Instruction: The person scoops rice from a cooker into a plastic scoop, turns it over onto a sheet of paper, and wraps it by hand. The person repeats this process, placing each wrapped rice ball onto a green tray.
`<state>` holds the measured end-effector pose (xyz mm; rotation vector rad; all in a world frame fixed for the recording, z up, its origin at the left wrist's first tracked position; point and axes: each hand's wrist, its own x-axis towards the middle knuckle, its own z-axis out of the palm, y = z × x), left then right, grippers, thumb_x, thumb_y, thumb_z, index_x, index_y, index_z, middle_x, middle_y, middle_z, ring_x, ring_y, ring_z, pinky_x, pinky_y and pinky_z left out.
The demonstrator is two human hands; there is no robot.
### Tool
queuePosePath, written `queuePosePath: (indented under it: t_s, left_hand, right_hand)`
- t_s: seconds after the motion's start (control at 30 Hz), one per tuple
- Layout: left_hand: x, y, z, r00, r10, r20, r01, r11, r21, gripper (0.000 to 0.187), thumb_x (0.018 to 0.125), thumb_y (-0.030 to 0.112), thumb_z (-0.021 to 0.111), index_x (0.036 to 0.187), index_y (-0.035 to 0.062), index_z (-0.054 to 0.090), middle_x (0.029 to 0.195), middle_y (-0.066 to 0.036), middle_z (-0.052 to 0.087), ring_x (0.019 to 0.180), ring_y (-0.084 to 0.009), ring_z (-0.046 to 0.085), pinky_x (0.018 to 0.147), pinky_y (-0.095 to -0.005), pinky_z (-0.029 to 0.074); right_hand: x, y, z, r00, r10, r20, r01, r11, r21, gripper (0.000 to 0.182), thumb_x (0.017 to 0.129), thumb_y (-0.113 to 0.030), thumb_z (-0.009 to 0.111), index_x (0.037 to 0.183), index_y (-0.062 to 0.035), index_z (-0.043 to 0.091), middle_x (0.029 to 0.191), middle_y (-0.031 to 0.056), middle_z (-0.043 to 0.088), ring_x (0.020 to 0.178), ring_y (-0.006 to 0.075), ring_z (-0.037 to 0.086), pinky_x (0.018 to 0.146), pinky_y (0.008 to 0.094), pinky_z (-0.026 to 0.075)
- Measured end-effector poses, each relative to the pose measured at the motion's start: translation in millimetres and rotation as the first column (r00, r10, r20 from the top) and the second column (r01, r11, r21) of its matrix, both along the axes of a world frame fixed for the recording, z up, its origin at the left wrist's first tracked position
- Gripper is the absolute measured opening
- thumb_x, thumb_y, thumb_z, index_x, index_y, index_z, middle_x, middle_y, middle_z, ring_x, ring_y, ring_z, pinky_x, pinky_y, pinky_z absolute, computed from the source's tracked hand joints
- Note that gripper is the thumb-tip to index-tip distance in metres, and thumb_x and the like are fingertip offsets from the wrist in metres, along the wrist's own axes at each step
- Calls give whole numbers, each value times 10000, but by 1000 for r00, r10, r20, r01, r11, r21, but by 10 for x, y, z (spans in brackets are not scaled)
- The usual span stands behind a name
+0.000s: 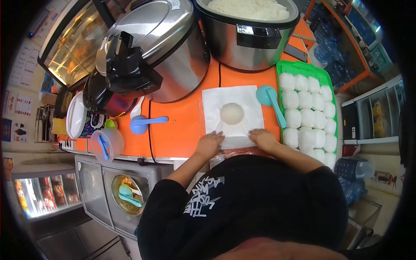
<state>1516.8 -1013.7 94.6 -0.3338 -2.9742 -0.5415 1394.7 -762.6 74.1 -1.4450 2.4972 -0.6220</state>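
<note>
A square sheet of white wrapping paper [212,102] lies on the orange table in front of me. On its middle sits a rounded mound of cooked rice [232,114]. My left hand [210,144] holds the sheet's near left corner, fingertips on top and turned inward. At the near right corner my right hand [263,139] has hold of the paper in the same way. Both thumbs are mostly hidden. A teal rice scoop [267,96] rests just right of the sheet, its handle against a green tray [327,74] that carries rows of white wrapped packets [306,99].
Behind stand a lidded steel rice cooker [182,60] and an uncovered cooker [247,56] full of rice. A blue scoop [139,125], a black cord and a clear tub [107,143] lie leftward. Below left, a bowl of food [117,197] sits on a grey cabinet.
</note>
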Motion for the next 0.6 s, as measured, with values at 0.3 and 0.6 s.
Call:
queuePosePath:
  t_s: [0.3,0.6]
  left_hand:
    - [-730,-476,268,757,427,495,-651,561,511,246,735,265,639,881,67,629,786,-164,629,748,-284,619,658,-360,483]
    - [-745,-224,176,910,414,6,-409,898,162,401,726,301,634,1030,62,529,1029,-140,534,890,-322,539,787,-410,423]
  right_hand:
    - [-761,-392,165,517,-495,699,757,645,-103,239,769,-242,639,735,-11,585,625,140,579,557,236,554,544,351,434]
    - [-809,-427,-125,851,-469,238,513,840,-178,255,785,-254,576,719,-9,551,724,207,583,707,387,560,642,454,433]
